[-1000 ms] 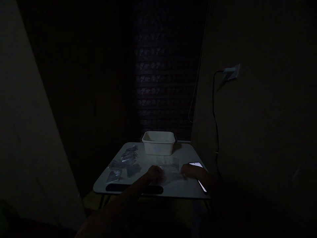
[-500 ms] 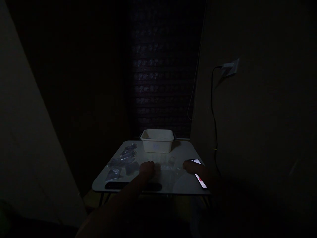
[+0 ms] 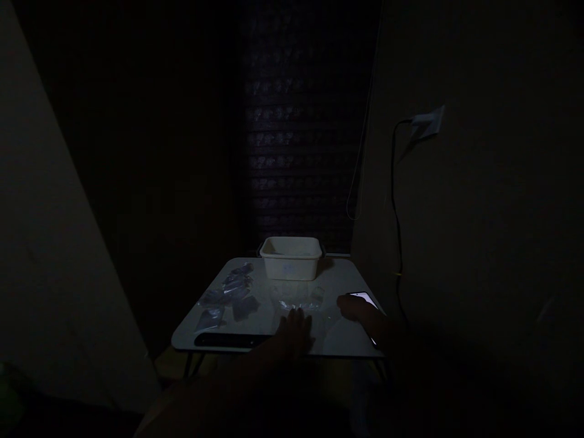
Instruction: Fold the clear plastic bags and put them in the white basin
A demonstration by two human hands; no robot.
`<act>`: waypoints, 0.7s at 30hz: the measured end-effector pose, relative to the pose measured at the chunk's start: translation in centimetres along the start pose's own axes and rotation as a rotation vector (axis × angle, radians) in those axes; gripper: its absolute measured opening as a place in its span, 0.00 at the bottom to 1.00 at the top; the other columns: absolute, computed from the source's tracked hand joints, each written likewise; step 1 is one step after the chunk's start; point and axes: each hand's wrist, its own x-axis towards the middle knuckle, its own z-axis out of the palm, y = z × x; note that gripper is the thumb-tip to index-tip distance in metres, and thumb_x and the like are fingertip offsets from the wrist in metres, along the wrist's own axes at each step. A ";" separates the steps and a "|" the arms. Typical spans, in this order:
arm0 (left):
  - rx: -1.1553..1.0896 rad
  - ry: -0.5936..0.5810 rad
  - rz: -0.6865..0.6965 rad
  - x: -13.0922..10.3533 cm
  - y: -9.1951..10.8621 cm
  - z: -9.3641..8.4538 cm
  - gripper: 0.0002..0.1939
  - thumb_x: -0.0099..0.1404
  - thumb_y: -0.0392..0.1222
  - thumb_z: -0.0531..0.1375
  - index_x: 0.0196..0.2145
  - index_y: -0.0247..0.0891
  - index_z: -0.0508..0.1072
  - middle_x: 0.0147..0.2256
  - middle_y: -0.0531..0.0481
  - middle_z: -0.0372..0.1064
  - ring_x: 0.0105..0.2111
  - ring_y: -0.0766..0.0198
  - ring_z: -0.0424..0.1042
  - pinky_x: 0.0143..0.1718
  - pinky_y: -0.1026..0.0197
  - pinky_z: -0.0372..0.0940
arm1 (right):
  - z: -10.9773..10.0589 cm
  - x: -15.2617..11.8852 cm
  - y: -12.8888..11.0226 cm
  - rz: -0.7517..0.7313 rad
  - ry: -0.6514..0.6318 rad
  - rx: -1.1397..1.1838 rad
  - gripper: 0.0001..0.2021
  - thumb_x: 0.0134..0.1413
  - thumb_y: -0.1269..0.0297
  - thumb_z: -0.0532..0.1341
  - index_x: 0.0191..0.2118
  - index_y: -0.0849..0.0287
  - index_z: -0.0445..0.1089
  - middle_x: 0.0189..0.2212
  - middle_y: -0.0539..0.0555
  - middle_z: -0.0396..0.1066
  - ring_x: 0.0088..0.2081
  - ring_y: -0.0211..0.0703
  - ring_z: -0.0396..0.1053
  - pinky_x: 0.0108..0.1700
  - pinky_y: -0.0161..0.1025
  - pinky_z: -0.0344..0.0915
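My left hand (image 3: 294, 328) lies over a clear plastic bag (image 3: 298, 304) near the table's front middle, its fingers spread and pointing forward. At the right side of the table, my right hand (image 3: 352, 306) is closed beside a lit phone (image 3: 365, 297), partly covering it; what its fingers hold, if anything, is too dark to make out. Several small clear bags with dark contents (image 3: 236, 289) lie in a loose pile on the left. Behind the hands stands a white plastic tub (image 3: 291, 267).
The small white table (image 3: 182, 334) has a dark slot or bar (image 3: 228, 340) along its front edge. A plug in a wall socket (image 3: 427, 123) with a hanging black cable (image 3: 395, 194) is at the right. A dark blind (image 3: 292, 140) hangs behind.
My left hand has moved right and toward the front edge, and its fingers have opened out from a closed shape. My right hand has barely moved.
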 end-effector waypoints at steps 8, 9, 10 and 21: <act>0.001 -0.056 -0.110 -0.3 1.0 0.6 0.27 0.55 0.50 0.36 0.50 0.31 0.43 0.50 0.34 0.40 0.49 0.47 0.40 0.41 0.45 0.44 | 1.0 1.7 -2.0 -0.232 0.078 -0.005 0.23 0.39 0.75 0.48 0.46 0.57 0.53 0.48 0.56 0.50 0.48 0.43 0.49 0.43 0.42 0.51; -0.001 -0.048 -0.111 -0.4 1.1 0.6 0.28 0.56 0.50 0.36 0.50 0.31 0.43 0.51 0.35 0.39 0.49 0.47 0.40 0.41 0.45 0.44 | 1.5 1.9 -2.1 -0.248 0.089 -0.026 0.24 0.39 0.75 0.47 0.47 0.57 0.51 0.49 0.56 0.48 0.49 0.44 0.47 0.43 0.45 0.50; -0.008 -0.051 -0.111 -0.5 1.2 0.6 0.28 0.56 0.50 0.36 0.50 0.31 0.44 0.51 0.35 0.39 0.49 0.47 0.40 0.41 0.45 0.44 | 2.0 2.1 -2.1 -0.248 0.090 -0.045 0.24 0.40 0.75 0.46 0.48 0.58 0.51 0.50 0.57 0.47 0.49 0.44 0.45 0.43 0.48 0.49; -0.059 -0.069 -0.131 -1.9 1.8 -0.8 0.27 0.56 0.51 0.35 0.50 0.34 0.45 0.51 0.38 0.38 0.49 0.49 0.39 0.42 0.45 0.41 | 3.0 4.6 -0.9 -0.063 0.186 -0.042 0.24 0.39 0.78 0.43 0.48 0.62 0.50 0.50 0.57 0.46 0.51 0.43 0.41 0.43 0.48 0.49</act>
